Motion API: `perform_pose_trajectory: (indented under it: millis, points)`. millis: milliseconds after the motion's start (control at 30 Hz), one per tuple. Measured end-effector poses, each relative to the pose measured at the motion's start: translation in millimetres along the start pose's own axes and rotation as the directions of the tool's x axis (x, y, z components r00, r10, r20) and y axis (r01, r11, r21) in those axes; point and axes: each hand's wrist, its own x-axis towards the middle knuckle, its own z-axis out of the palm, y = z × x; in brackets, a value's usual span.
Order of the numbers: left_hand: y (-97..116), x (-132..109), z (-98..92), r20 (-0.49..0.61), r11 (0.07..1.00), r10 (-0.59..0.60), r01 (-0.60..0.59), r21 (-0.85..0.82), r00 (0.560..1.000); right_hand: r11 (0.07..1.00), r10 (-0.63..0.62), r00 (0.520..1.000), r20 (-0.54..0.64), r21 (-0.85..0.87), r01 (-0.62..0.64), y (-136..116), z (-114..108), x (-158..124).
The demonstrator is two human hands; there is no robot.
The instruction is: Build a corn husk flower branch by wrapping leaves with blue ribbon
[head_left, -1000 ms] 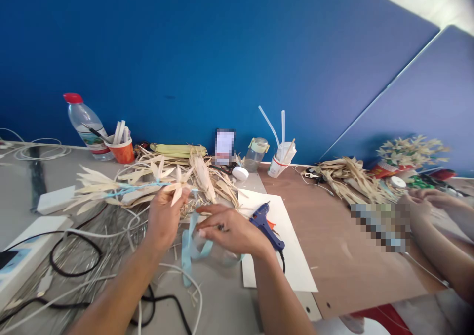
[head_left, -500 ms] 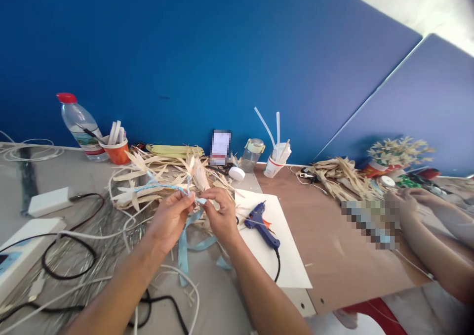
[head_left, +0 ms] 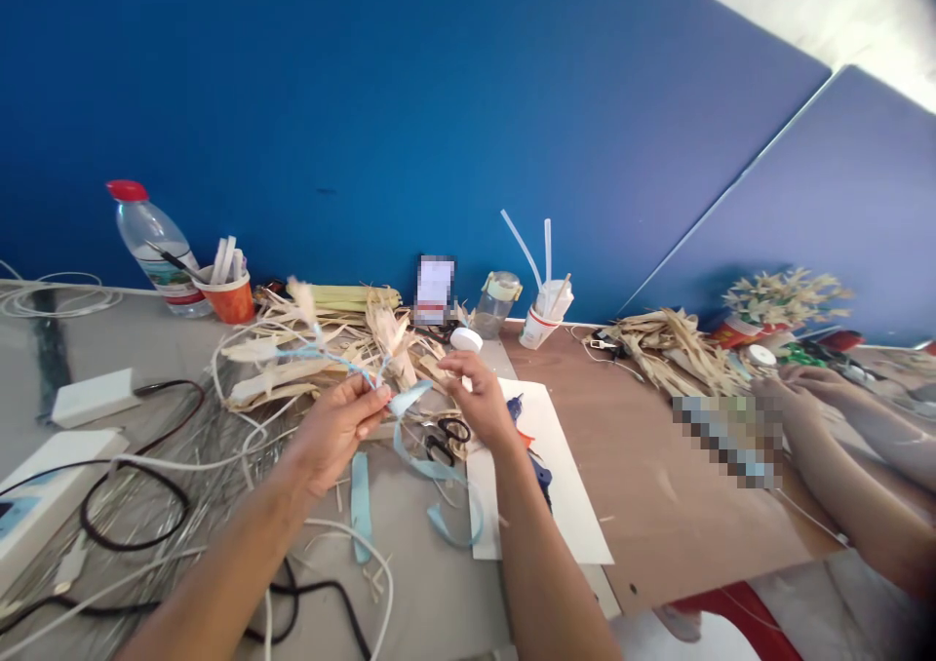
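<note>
1. Left hand (head_left: pixel 336 427): thumb and fingers are pinched together on the blue-wrapped stem (head_left: pixel 343 361), which lies over the husks (head_left: pixel 274 380) left of centre. The pinch is best kept close to where the tape meets the stem, so that neither slips.

2. Right hand (head_left: pixel 479 393): fingers apart and loosely curved, with nothing visibly gripped. It stands just beside the raised loop of tape; whether a fingertip touches it cannot be told.

3. Tape (head_left: pixel 410 396): leaves the left fingertips, rises in a short loop, then curls down slack towards the paper (head_left: pixel 577 520). In winding, judged the step in hand, a light, even pull would lay it flat; slack invites twists and gaps.

4. Scissors (head_left: pixel 448 438): their handles lie close to the hanging tape, which could snag there; a clear path for the free end is advisable.

5. Stem tip: partly hidden by the fingers. Turning the stem gently, rather than squeezing harder, should spare its brittle-looking husk petals.
</note>
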Motion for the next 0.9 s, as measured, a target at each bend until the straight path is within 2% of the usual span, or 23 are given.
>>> perform_pose_trajectory:
  millis: [100,167,233,333,433,500,567,633,700,767,900]
  points:
    - [0.3,0.6,-2.5,0.024,0.995,0.016,-0.018,0.102,1.000,0.905,0.195,0.980,0.036,0.378,-0.194,1.9,-11.3,0.2]
    - [0.8,-0.5,-1.9,0.044,0.982,0.012,-0.020,0.190,0.999,0.823,0.238,0.954,0.182,0.483,-0.298,-4.0,-8.4,-2.7]
    - [1.0,-1.9,-0.3,0.050,0.963,0.016,-0.028,0.268,0.999,0.795,0.239,0.901,0.363,0.459,-0.396,-14.8,0.9,-6.1]
    - [0.3,-2.6,1.6,0.026,0.934,0.035,-0.042,0.356,0.999,0.841,0.252,0.820,0.513,0.304,-0.448,-31.7,16.5,-9.8]
    - [-0.2,-1.8,3.0,0.008,0.911,0.070,-0.067,0.408,0.997,0.793,0.403,0.746,0.530,0.205,-0.573,-39.2,25.2,-11.1]
    - [0.4,-1.4,4.3,0.008,0.906,0.088,-0.083,0.415,0.996,0.732,0.482,0.719,0.502,0.220,-0.644,-38.9,26.9,-11.1]
    - [1.3,-1.5,5.5,0.001,0.907,0.090,-0.082,0.413,0.996,0.713,0.478,0.736,0.479,0.278,-0.644,-37.3,26.8,-10.7]
    - [2.0,-1.6,6.3,-0.008,0.907,0.085,-0.074,0.415,0.996,0.728,0.444,0.775,0.449,0.324,-0.605,-36.3,25.9,-10.6]
    - [2.0,-1.6,6.2,-0.011,0.905,0.088,-0.075,0.419,0.996,0.735,0.422,0.792,0.441,0.346,-0.584,-36.1,25.3,-11.2]
    - [1.3,-1.3,5.4,-0.004,0.904,0.096,-0.085,0.418,0.995,0.709,0.416,0.773,0.479,0.361,-0.606,-36.1,25.7,-12.2]
    - [-0.9,0.1,3.0,0.009,0.890,0.105,-0.098,0.446,0.994,0.655,0.445,0.703,0.554,0.333,-0.678,-35.8,29.1,-13.5]
